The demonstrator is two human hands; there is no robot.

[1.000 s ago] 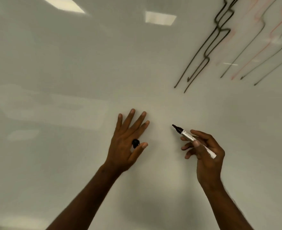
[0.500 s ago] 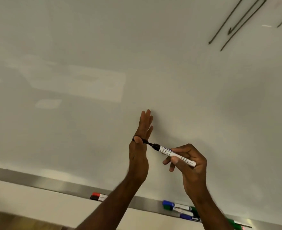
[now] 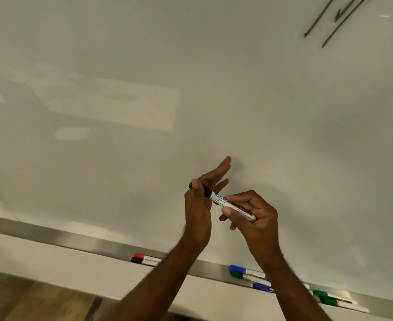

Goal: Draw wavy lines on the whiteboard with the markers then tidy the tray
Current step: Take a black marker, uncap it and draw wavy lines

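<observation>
From my head view, my right hand (image 3: pixel 256 214) has its fingers clamped on the black marker (image 3: pixel 233 206) in front of the whiteboard (image 3: pixel 121 112). My left hand (image 3: pixel 200 205) pinches its cap (image 3: pixel 201 189) with the thumb, other fingers straight. More markers (image 3: pixel 248 274) lie in the tray (image 3: pixel 75 239) below

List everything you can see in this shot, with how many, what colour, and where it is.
whiteboard: one, white, fills most of the view
drawn lines: several, dark, top right of the board
tray: one, silver, along the board's lower edge
tray markers: red and black caps at left; two blue, about three green at right
floor: wood, bottom left
black marker: one, white barrel, between the hands
cap: one, black, on the marker's tip
left hand: pinches the cap
right hand: grips the barrel
</observation>
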